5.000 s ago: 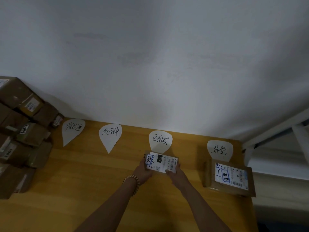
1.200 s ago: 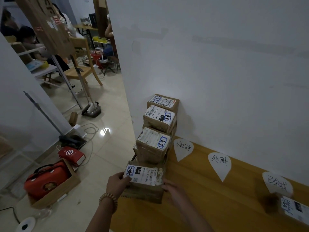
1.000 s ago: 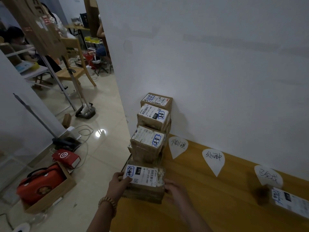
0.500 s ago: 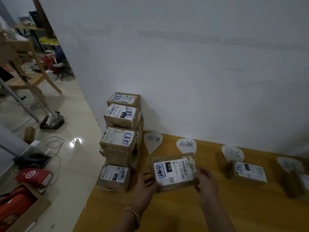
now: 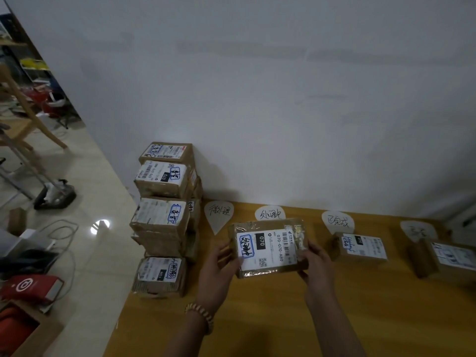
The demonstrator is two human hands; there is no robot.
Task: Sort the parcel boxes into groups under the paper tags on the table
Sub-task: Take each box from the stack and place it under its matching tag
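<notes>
I hold a brown parcel box (image 5: pixel 268 247) with a white label above the wooden table (image 5: pixel 257 318). My left hand (image 5: pixel 219 269) grips its left side and my right hand (image 5: pixel 315 264) grips its right side. The box hovers just below the second paper tag (image 5: pixel 270 213). Other tags lie along the wall: a first tag (image 5: pixel 219 215), a third tag (image 5: pixel 337 221) and a fourth tag (image 5: pixel 418 230). One box (image 5: pixel 360 247) sits under the third tag, another box (image 5: pixel 448 258) under the fourth. A stack of boxes (image 5: pixel 162 217) stands at the table's left end.
A white wall runs behind the table. Left of the table edge is a tiled floor with cables, a red bag (image 5: pixel 28 287), a cardboard carton (image 5: pixel 25 328) and a wooden chair (image 5: pixel 20 119).
I lifted a box off the front of the stack and carried it right to below the second tag. My view swung right and closer to the table.
</notes>
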